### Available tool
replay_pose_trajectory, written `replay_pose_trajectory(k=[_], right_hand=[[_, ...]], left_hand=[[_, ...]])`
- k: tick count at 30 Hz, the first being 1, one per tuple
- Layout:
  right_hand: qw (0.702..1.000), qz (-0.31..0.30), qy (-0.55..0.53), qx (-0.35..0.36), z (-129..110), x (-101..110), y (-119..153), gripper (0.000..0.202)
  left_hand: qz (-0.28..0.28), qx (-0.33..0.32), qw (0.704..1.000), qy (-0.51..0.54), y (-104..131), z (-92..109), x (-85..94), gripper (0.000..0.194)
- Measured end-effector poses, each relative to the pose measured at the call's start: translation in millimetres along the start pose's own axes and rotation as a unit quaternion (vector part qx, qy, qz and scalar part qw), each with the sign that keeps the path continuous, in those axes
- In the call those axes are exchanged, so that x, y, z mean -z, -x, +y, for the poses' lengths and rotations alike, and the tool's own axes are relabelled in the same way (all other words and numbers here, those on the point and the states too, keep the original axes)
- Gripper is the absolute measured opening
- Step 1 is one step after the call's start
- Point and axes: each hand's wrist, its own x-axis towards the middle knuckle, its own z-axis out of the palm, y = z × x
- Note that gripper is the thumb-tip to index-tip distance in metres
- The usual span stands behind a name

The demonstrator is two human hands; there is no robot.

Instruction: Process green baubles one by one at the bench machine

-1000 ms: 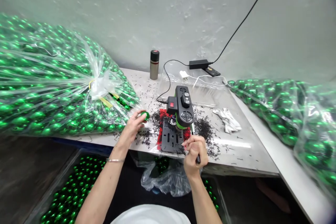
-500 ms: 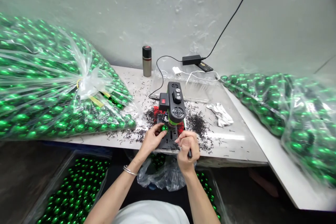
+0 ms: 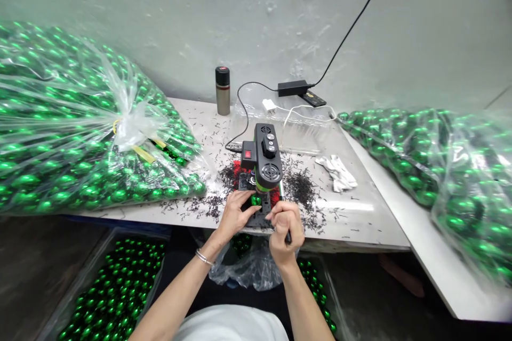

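A small black bench drill press (image 3: 269,152) with a red switch stands near the table's front edge. Between the thumb and fingers of my left hand (image 3: 234,216) is a shiny green ball (image 3: 256,200), located under the machine's head. The machine hides part of the ball, so its contact with the tool cannot be seen. My right hand (image 3: 286,226) is wrapped round the black lever handle (image 3: 288,237) at the machine's right side. Black shavings (image 3: 299,187) lie heaped around the base, with red material (image 3: 275,195) beneath it.
A large tied bag of green balls (image 3: 92,133) fills the left; another bag (image 3: 416,160) lies at right. Behind the machine are a bottle (image 3: 223,93), a power adapter (image 3: 294,88) and cables. White gloves (image 3: 338,173) lie to the right. A bin of balls (image 3: 116,282) sits below left.
My left hand has shifted slightly right with the green ball, which now sits more under the machine's head. My right hand stays on the lever handle, nearly still.
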Motion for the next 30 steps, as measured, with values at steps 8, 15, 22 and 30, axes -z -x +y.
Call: replay_pose_trajectory(k=[8, 15, 22, 30], right_hand=[[0.999, 0.02, 0.025, 0.033, 33, -7, 26, 0.032], [0.99, -0.02, 0.066, 0.12, 40, -8, 22, 0.03], [0.999, 0.023, 0.026, 0.025, 5, 0, -10, 0.03], [0.998, 0.025, -0.003, -0.054, -13, 4, -20, 0.031]], left_hand=[[-0.003, 0.01, 1.0, 0.011, 0, 0, -0.3, 0.03], [-0.014, 0.01, 1.0, 0.015, -1, 3, 2.9, 0.029], [0.024, 0.007, 1.0, 0.008, -1, 5, 1.3, 0.029], [-0.065, -0.135, 0.988, -0.029, 80, 26, 26.9, 0.04]])
